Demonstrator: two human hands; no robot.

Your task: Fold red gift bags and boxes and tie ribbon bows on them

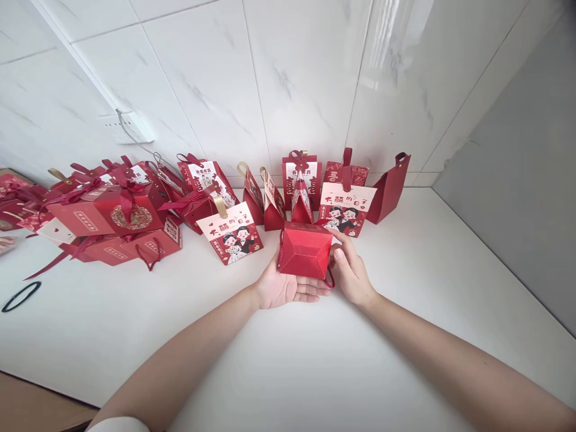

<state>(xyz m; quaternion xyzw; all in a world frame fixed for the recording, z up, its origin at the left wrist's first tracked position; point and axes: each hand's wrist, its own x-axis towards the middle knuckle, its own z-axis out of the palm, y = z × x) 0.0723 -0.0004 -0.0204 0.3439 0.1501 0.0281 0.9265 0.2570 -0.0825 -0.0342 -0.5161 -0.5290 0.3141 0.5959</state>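
A small red paper gift box [305,250] with a folded bottom and a thin red cord is held just above the white table [405,312] near its middle. My left hand [288,287] lies palm up under the box with fingers supporting it. My right hand [350,269] grips the box's right side, thumb pressed against it.
Several red gift bags and boxes stand along the tiled wall, among them a cartoon-couple bag [231,233] and another [345,210]. A pile of ribboned red boxes [112,216] fills the left. A black loop [20,296] lies at far left. A grey wall [517,180] bounds the right.
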